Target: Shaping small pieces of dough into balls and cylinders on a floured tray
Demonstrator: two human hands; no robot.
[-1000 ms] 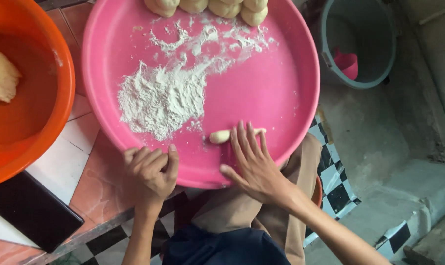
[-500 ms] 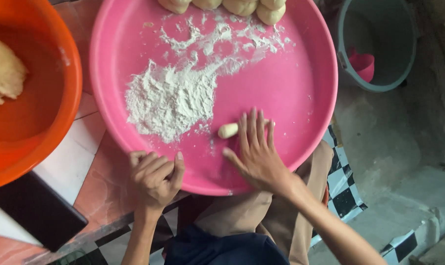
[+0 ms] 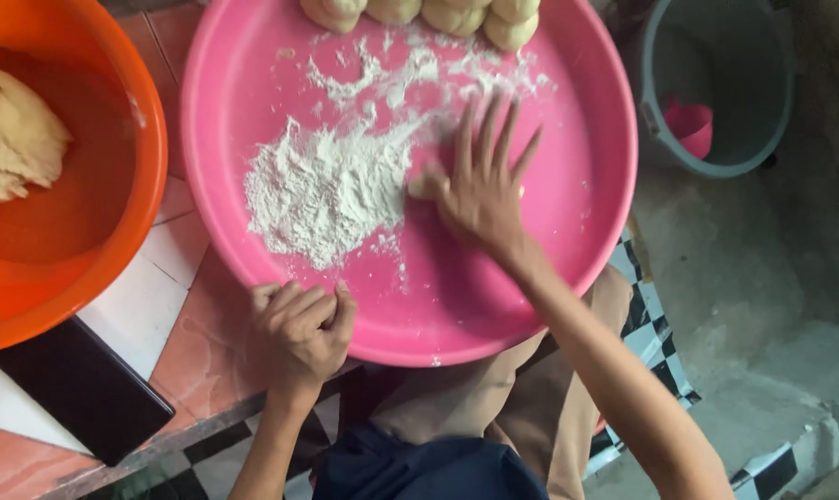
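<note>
Dough piece (image 3: 421,185) under right hand (image 3: 480,190), beside flour (image 3: 322,190).

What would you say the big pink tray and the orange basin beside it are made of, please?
Pink tray: probably plastic, with an even, saturated colour, soft sheen and moulded rolled rim. Orange basin: likely plastic too, glossy, smooth and uniformly coloured.
</note>
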